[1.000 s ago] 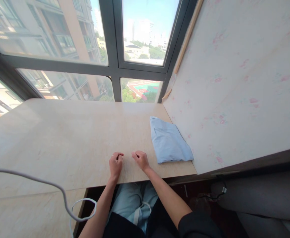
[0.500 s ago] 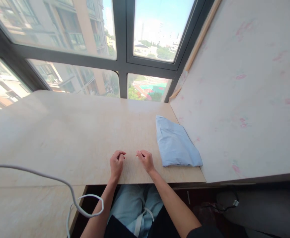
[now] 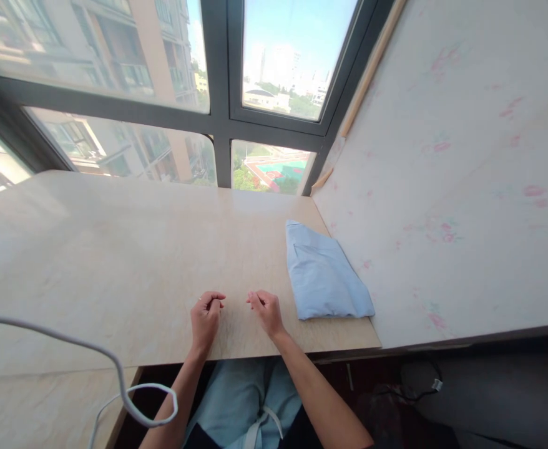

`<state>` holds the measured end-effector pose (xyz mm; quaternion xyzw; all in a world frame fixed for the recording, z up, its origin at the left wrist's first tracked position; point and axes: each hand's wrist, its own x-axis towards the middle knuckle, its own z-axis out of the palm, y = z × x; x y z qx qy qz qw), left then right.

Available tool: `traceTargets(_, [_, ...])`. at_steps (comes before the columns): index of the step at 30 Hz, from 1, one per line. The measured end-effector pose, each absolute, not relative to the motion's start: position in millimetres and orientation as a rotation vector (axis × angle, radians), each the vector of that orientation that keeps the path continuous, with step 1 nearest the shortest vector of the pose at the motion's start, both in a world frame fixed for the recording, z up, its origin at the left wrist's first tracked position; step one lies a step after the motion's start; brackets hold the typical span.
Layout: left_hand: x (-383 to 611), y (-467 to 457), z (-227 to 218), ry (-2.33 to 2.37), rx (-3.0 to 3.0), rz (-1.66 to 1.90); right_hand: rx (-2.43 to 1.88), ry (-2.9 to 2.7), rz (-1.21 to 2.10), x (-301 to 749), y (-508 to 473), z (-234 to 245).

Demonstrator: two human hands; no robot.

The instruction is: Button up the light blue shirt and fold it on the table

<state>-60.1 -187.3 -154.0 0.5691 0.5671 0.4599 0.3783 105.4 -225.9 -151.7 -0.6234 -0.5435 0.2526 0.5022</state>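
Note:
My left hand [image 3: 206,318] rests on the pale tabletop [image 3: 161,249] near its front edge, fingers curled in and nothing held. Facing it across a small gap is my right hand [image 3: 267,312], also loosely closed with nothing in it. The two hands do not touch. To the right of my right hand, and apart from it, a folded light blue cloth item [image 3: 327,274] lies flat against the wall side; whether it is a garment or a bag I cannot tell.
A grey-white cable [image 3: 91,349] loops across the lower left, passing in front of my left forearm. A dark-framed window [image 3: 222,125] stands behind the tabletop, and a flowered wall [image 3: 465,187] bounds the right side. A black cord [image 3: 414,393] lies below at the right.
The camera view has turned slightly to the right, so the scene sits further left. Both hands stay closed over the tabletop, with hardly any movement of their own.

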Motion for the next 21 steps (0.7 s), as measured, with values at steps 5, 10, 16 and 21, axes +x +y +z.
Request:
traceTargets(5, [-61.2,-185.8,-152.5,1.466,1.472,1.142,-1.334,-1.665,0.619,112.4,-250.2,-133.6])
traceTargets(10, [-61.0,-186.0,-151.3,1.447,1.479,1.119,-1.233,-1.915,0.233,165.7,-269.3,-86.8])
traceTargets(16, [-58.1,-186.5,-150.3,1.405,1.502,1.166,-2.291,-1.619,0.015,304.6,-223.1,-41.0])
traceTargets(21, [-57.8,-187.4,-151.9,1.359,1.518,1.214,-2.933,-1.629,0.28,343.3,-205.5,-48.6])
